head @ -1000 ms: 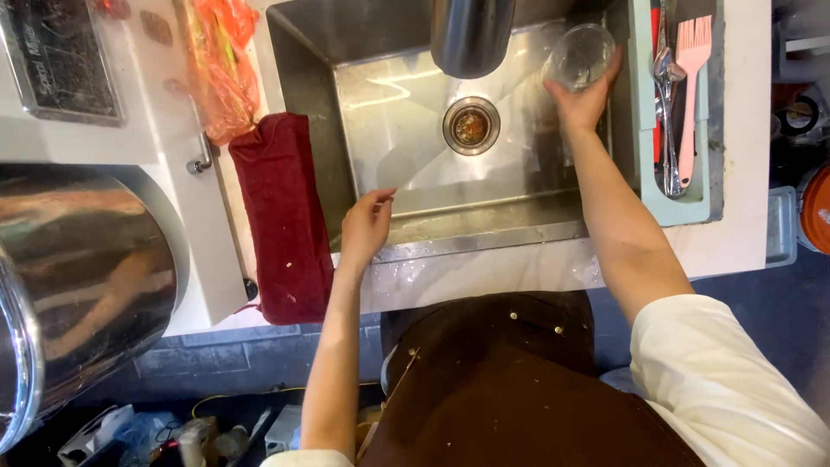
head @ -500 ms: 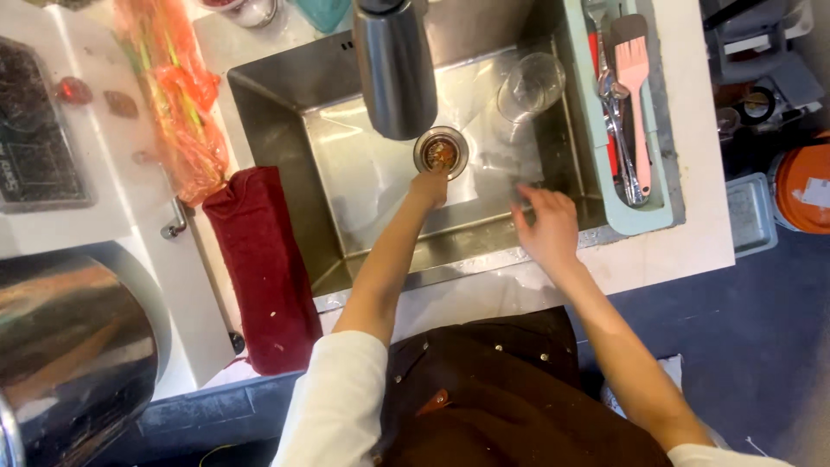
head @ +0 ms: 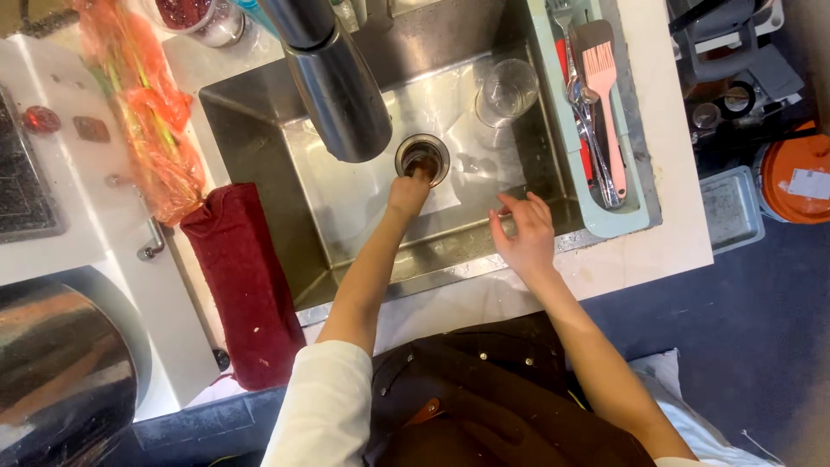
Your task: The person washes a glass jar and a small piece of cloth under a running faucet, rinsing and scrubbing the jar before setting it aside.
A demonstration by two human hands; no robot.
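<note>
Two hands of mine are over the steel sink (head: 259,182). My left hand (head: 408,192) reaches down to the round drain (head: 423,158) in the middle of the sink floor, fingertips bunched and touching its near edge; whether they pinch anything there I cannot tell. My right hand (head: 521,233) hovers above the sink's near right corner, fingers loosely spread and curled, holding nothing. A clear drinking glass (head: 506,89) stands in the far right corner of the sink, well apart from both hands. The tap head (head: 335,82) hangs over the sink's middle, just left of the drain. A pale green tray (head: 605,220) runs along the sink's right rim, holding a pink spatula (head: 605,95) and metal cutlery (head: 584,121). A dark red towel (head: 246,285) lies on the desk left of the sink, with an orange plastic bag (head: 147,121) beyond it.
</note>
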